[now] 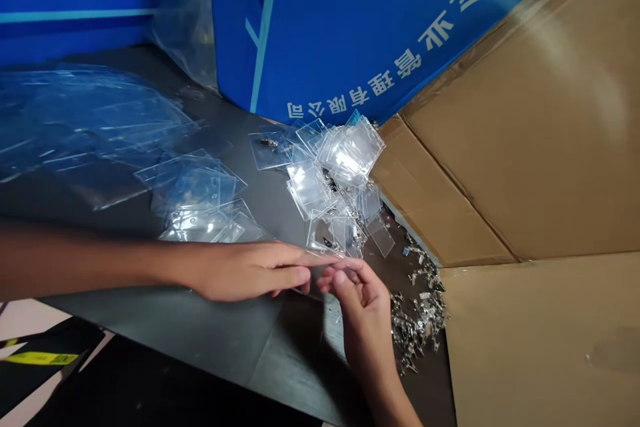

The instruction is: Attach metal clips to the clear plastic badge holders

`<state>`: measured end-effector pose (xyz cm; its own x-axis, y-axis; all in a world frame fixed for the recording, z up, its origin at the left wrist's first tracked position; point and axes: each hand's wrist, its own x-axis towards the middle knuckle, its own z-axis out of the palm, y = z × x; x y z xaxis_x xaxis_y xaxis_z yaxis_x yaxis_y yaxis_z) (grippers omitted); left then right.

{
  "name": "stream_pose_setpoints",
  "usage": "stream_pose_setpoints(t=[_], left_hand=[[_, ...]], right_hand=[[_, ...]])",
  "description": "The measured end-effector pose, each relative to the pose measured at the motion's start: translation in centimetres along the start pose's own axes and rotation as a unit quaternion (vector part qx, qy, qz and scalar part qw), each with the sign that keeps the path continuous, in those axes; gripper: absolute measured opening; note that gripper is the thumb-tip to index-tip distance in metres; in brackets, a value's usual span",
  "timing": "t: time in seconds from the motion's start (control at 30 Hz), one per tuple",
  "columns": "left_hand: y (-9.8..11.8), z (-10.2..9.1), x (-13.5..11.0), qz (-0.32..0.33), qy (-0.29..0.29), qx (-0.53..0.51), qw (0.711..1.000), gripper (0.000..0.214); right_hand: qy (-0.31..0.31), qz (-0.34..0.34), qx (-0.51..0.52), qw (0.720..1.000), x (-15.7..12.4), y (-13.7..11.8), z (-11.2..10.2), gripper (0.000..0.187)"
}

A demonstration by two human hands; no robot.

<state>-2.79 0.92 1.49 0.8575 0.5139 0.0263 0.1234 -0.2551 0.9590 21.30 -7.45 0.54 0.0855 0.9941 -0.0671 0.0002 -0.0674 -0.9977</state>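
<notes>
My left hand [250, 270] reaches in from the left with fingers stretched to the right. Its thumb and fingers close on a clear plastic badge sleeve [315, 288], mostly hidden and hard to see. Against the left fingertips, my right hand [367, 313] is curled in a pinch; anything small between its fingers is hidden. Behind the left hand lies a stack of clear badge sleeves [200, 193]. Beyond the hands is a heap of sleeves with metal clips attached [345, 160]. Loose metal badge clips [417, 320] lie scattered right of my right hand.
A large spread of clear sleeves [85, 113] covers the far left of the dark table [215, 330]. A blue printed panel [325, 33] stands at the back, beside a clear plastic bag [185, 33]. Cardboard [525, 147] borders the right side. The table's front edge runs below the hands.
</notes>
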Motion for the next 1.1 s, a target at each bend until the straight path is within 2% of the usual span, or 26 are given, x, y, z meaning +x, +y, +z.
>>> stream_pose_setpoints(t=[0.1, 0.2, 0.3, 0.37, 0.43, 0.53, 0.63, 0.77, 0.9, 1.0, 1.1], left_hand=[[0.5, 0.2, -0.2, -0.022, -0.017, 0.011, 1.0, 0.064], [0.6, 0.3, -0.2, -0.03, -0.005, 0.023, 0.999, 0.067], [0.6, 0.4, -0.3, -0.04, -0.005, 0.065, 0.997, 0.056], [0.7, 0.5, -0.4, -0.049, -0.012, 0.093, 0.994, 0.047], [0.9, 0.6, -0.5, -0.054, -0.016, 0.105, 0.993, 0.045], [1.1, 0.6, -0.5, -0.051, -0.009, 0.113, 0.992, 0.041], [1.1, 0.5, -0.4, -0.037, 0.001, 0.128, 0.991, 0.033], [0.9, 0.5, -0.3, -0.008, 0.013, 0.14, 0.99, 0.028], [0.3, 0.8, -0.4, 0.023, 0.016, 0.154, 0.988, 0.023], [-0.5, 1.0, -0.4, 0.057, 0.013, 0.193, 0.979, 0.022], [-1.6, 1.1, -0.2, 0.098, 0.027, 0.302, 0.948, 0.026]], right_hand=[[0.024, 0.046, 0.028, 0.998, 1.1, -1.1, -0.9, 0.038], [0.043, 0.062, 0.015, 0.997, 3.5, -3.0, -3.1, 0.037], [0.064, 0.036, -0.048, 0.996, 7.5, -5.3, -5.8, 0.035], [0.06, 0.019, -0.135, 0.989, 10.9, -6.6, -7.5, 0.036], [0.066, 0.016, -0.169, 0.983, 14.5, -7.5, -8.7, 0.036], [0.068, 0.014, -0.217, 0.974, 19.1, -8.4, -9.6, 0.034], [0.056, 0.003, -0.275, 0.96, 21.8, -8.6, -9.8, 0.038], [0.083, -0.042, -0.37, 0.924, 22.9, -8.2, -9.8, 0.041], [0.151, -0.108, -0.48, 0.857, 22.3, -7.5, -9.2, 0.039], [0.194, -0.138, -0.55, 0.801, 20.8, -7.0, -8.9, 0.048], [0.193, -0.114, -0.599, 0.769, 17.9, -6.6, -9.5, 0.047]])
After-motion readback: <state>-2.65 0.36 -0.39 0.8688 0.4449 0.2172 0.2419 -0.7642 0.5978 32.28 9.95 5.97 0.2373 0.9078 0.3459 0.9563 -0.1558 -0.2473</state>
